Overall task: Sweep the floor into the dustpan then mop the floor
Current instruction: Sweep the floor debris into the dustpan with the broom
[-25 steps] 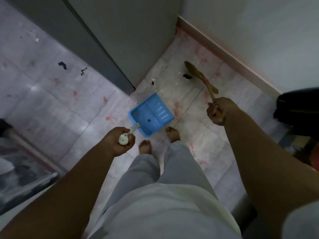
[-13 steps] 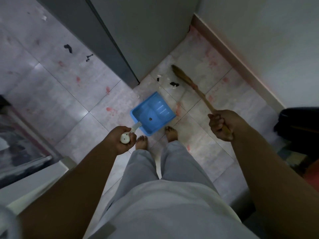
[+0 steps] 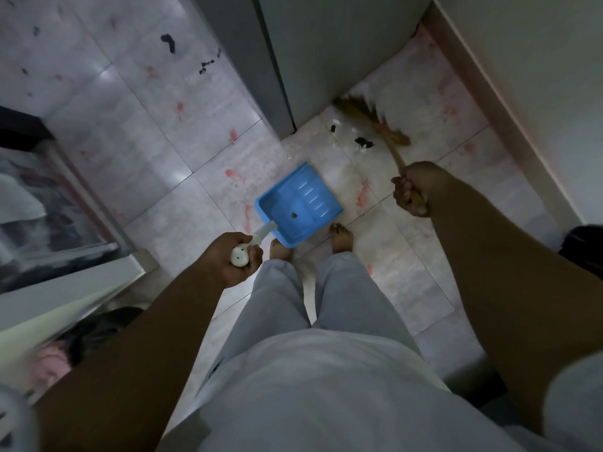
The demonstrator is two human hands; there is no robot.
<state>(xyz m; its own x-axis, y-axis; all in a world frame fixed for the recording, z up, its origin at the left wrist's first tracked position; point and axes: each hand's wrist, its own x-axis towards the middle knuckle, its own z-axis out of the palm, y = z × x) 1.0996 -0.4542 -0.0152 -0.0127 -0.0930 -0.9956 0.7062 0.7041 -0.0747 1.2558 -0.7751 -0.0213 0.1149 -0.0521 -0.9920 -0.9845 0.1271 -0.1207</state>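
Holding both tools at their ends, you have your left hand [image 3: 239, 259] with its fingers curled round the rounded white grip of the blue plastic dustpan [image 3: 300, 203]. The fingers of your right hand [image 3: 412, 189] are wrapped round the thin shaft of the brown straw hand broom [image 3: 375, 120].

The dustpan lies on the pale, glossy tiled floor [image 3: 195, 164] just ahead of your bare feet [image 3: 341, 236]. Its open mouth is turned toward the corner, and one dark scrap [image 3: 293, 215] is already inside. It looks light and stiff, so expect it to skid on that shiny tile. Take it where you have it and bear down so the lip stays flat.

The broom should weigh little too. Its bristles are soft and springy, and they show blurred here. The low hold near the binding suits short, gentle strokes.

The loose black and white scraps [image 3: 362, 142] lie between the bristles and the pan, apart from its lip. They look feather-light and likely to scatter under a hard flick.

The corner of the tall grey cabinet [image 3: 293, 60] stands just beside the bristles and crowds your swing. The pinkish skirting board [image 3: 489, 93] closes off the right side, and a black object [image 3: 584, 246] sits at the right edge. More dark scraps [image 3: 168, 42] wait well apart, on the far side of the cabinet.
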